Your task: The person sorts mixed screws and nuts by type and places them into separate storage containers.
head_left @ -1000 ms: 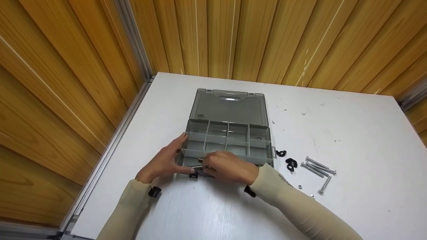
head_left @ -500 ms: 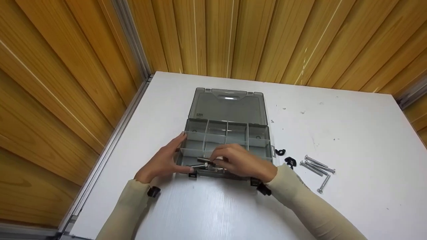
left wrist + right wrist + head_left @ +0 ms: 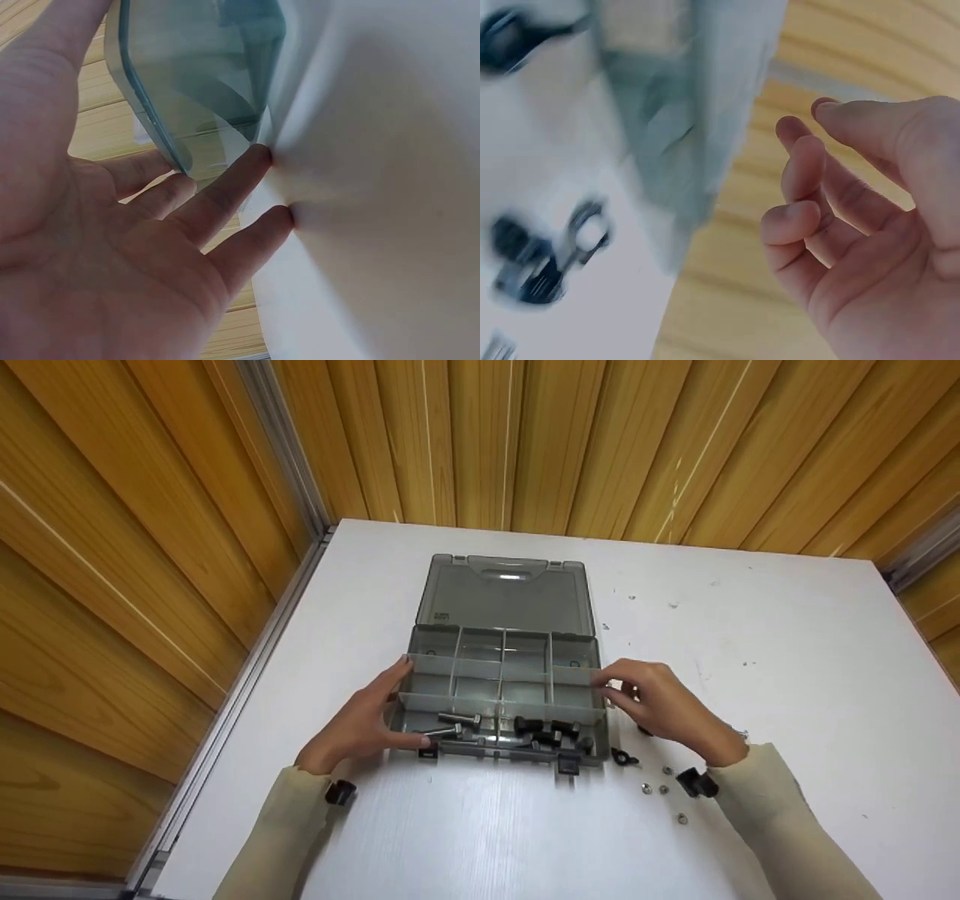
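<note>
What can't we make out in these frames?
Lid lettering, head view: too small to read.
Black piece, head view: mostly hidden by the right hand.
Black fittings, right wrist view: blurred.
Metal piece, right wrist view: blurred, cut off by bottom edge.
Left hand, left wrist view: thumb tip cut off by top edge.
</note>
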A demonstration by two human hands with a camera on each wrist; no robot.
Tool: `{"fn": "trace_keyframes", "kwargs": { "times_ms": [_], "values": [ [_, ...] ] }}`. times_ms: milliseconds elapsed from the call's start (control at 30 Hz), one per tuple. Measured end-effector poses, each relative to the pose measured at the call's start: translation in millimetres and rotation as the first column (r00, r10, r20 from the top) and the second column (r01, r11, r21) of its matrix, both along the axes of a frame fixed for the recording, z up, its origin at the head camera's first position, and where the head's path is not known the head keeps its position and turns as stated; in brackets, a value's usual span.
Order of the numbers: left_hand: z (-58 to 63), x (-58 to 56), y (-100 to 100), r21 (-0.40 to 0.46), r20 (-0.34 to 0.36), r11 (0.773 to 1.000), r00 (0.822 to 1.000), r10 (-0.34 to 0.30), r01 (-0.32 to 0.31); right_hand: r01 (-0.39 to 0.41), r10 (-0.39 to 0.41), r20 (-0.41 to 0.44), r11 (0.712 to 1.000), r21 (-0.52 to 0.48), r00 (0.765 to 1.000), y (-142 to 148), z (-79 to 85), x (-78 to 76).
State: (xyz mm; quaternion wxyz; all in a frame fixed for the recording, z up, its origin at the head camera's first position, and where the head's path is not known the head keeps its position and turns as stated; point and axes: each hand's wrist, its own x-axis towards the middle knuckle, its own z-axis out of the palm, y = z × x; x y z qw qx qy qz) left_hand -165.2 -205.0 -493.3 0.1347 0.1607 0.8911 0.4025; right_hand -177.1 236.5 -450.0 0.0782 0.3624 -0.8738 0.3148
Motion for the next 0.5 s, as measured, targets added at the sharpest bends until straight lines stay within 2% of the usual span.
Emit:
{"fn": "trace_keyframes", "kwargs": {
  "times_ms": [267, 367, 500],
  "values": [
    [-0.2, 2.4, -6.2, 0.003, -0.007, 1.000, 1.000, 0.005, -0.005, 0.150, -0.151, 0.014, 0.988, 0.035, 0.988, 52.5, -15.0, 16.9],
    [-0.3, 3.9, -7.7, 0.006, -0.001, 1.000, 1.000, 0.008, -0.008, 0.212, -0.214, 0.031, 0.975, 0.067, 0.976, 70.5, -21.6, 21.9],
    [0.4, 4.7, -8.9, -0.003, 0.004, 1.000, 1.000, 0.011, -0.011, 0.284, -0.295, 0.095, 0.951, 0.120, 0.951, 89.1, -28.9, 28.7]
  ]
}}
